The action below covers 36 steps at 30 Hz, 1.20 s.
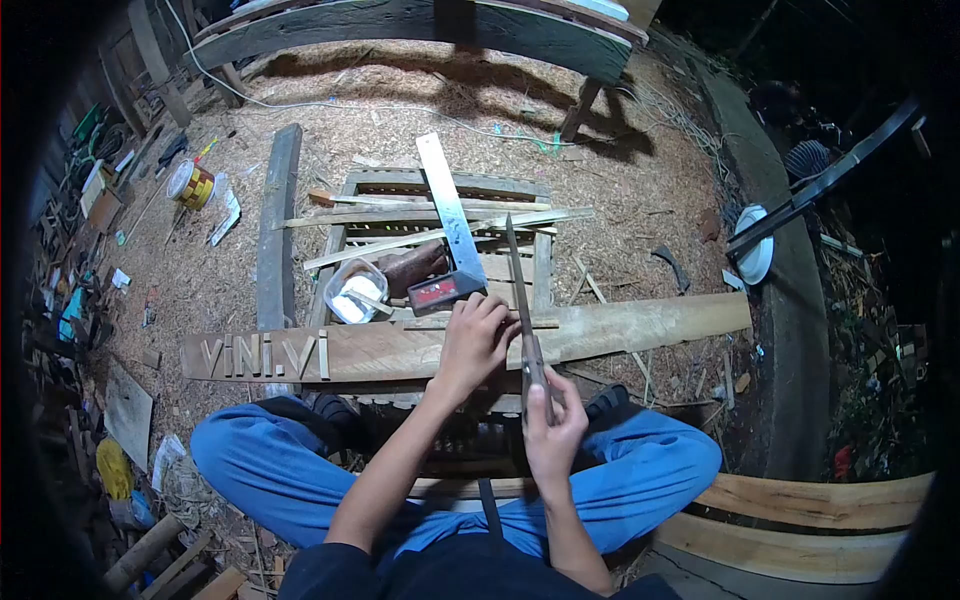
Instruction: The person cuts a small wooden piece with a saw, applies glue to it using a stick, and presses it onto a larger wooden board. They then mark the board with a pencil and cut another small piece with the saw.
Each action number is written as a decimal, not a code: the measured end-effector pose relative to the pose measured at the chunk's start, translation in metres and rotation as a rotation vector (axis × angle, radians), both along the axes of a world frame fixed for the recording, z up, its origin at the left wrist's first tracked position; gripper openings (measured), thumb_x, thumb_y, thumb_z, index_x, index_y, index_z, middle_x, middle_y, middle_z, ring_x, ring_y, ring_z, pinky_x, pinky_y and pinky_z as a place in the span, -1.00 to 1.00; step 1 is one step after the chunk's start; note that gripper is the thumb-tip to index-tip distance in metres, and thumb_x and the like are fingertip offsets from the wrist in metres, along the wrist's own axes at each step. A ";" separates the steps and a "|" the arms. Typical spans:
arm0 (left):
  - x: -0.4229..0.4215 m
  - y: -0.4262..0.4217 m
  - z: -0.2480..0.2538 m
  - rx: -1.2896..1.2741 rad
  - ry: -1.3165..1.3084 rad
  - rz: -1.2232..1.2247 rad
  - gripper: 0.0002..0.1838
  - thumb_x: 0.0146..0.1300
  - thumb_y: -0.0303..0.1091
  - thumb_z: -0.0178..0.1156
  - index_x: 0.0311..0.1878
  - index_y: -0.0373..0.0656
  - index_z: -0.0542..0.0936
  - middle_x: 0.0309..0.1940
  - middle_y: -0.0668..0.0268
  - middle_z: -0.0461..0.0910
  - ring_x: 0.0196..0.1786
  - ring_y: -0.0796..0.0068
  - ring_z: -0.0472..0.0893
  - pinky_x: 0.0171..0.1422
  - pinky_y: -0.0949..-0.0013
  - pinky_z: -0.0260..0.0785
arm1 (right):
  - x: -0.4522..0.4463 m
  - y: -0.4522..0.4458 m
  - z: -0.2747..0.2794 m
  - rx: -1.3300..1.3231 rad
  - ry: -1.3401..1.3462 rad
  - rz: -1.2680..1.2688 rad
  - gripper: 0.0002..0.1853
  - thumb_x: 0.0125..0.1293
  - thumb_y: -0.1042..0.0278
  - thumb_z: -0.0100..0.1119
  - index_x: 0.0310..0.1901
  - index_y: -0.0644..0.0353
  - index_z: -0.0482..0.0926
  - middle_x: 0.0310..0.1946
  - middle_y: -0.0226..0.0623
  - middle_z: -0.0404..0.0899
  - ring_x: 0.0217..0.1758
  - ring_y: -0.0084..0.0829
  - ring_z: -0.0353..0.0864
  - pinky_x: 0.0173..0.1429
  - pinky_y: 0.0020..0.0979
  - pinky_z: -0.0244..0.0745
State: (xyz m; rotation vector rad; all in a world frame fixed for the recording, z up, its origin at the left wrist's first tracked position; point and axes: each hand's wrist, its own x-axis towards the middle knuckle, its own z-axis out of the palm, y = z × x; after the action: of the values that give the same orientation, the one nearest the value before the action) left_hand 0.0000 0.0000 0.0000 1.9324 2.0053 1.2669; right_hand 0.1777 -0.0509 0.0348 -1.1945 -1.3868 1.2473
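My right hand is wrapped round the handle of a long thin saw, whose blade points away from me. Left of the blade, my left hand presses a thin wooden strip onto a long board, fingers bent together. The saw crosses the strip just right of those fingers. Wooden letters stand out at the board's left end. Beyond my left hand are a metal square with a dark stock, a dark box with a red inside and a plastic tub of white material.
A slatted wooden frame with loose strips lies under the board. A grey beam is to its left, near a yellow-and-red bucket. A wooden bench stands ahead. A white round lid is at the right.
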 end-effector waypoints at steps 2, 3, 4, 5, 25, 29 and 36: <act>-0.002 0.004 -0.001 0.019 -0.008 -0.005 -0.83 0.25 -0.33 0.46 -0.15 -0.15 0.71 -0.11 0.29 0.63 0.04 0.19 0.56 0.13 0.13 0.34 | 0.004 -0.009 -0.012 -0.020 0.068 -0.056 -0.68 0.63 0.37 0.19 0.29 0.26 0.54 -0.49 -0.54 0.54 -0.62 -0.78 0.36 -0.58 -0.61 0.17; 0.021 -0.008 0.001 -0.007 -0.097 0.000 -0.83 0.25 -0.33 0.46 -0.15 -0.15 0.71 -0.11 0.29 0.63 0.04 0.19 0.56 0.13 0.13 0.34 | 0.025 -0.020 0.009 -0.043 -0.022 -0.053 -0.68 0.63 0.37 0.19 0.29 0.26 0.54 -0.49 -0.54 0.54 -0.62 -0.78 0.36 -0.58 -0.61 0.17; 0.015 -0.005 0.000 0.009 -0.080 -0.001 -0.83 0.25 -0.33 0.46 -0.16 -0.16 0.71 -0.12 0.29 0.63 0.03 0.20 0.57 0.11 0.14 0.34 | 0.021 -0.019 0.010 -0.098 0.042 -0.072 -0.65 0.61 0.39 0.22 0.31 0.33 0.55 -0.38 -0.49 0.59 -0.51 -0.77 0.44 -0.48 -0.62 0.25; 0.009 -0.002 -0.001 0.023 -0.060 -0.005 -0.83 0.25 -0.33 0.46 -0.17 -0.16 0.70 -0.13 0.29 0.63 0.02 0.20 0.57 0.10 0.14 0.34 | 0.017 -0.018 0.009 -0.154 0.108 -0.094 -0.62 0.58 0.41 0.24 0.32 0.40 0.56 -0.28 -0.45 0.65 -0.41 -0.76 0.52 -0.38 -0.64 0.34; 0.004 -0.002 0.001 0.005 -0.011 -0.020 -0.83 0.28 -0.34 0.42 -0.14 -0.15 0.67 -0.11 0.27 0.60 0.04 0.18 0.55 0.16 0.14 0.38 | -0.006 -0.003 0.010 -0.091 0.010 -0.060 -0.63 0.59 0.45 0.22 0.32 0.43 0.56 -0.19 -0.34 0.72 -0.35 -0.75 0.57 -0.34 -0.61 0.43; 0.004 -0.002 0.001 -0.006 0.003 -0.023 -0.82 0.23 -0.37 0.42 -0.14 -0.15 0.67 -0.11 0.26 0.60 0.04 0.16 0.54 0.17 0.13 0.38 | -0.012 -0.007 0.014 0.059 -0.094 -0.055 -0.64 0.58 0.47 0.22 0.30 0.45 0.58 -0.19 -0.35 0.71 -0.33 -0.73 0.58 -0.34 -0.58 0.46; 0.002 -0.001 0.002 -0.009 0.019 -0.037 -0.81 0.20 -0.38 0.42 -0.14 -0.15 0.67 -0.09 0.25 0.60 0.05 0.15 0.54 0.19 0.12 0.38 | -0.023 -0.008 0.022 -0.003 -0.132 -0.041 -0.63 0.60 0.46 0.20 0.32 0.47 0.54 -0.05 -0.28 0.70 -0.35 -0.74 0.47 -0.35 -0.57 0.40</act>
State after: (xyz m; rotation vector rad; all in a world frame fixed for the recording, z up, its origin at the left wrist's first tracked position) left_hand 0.0021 -0.0012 0.0023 1.9749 1.9710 1.2339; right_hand 0.1546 -0.0593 0.0572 -1.3215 -1.4482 1.1598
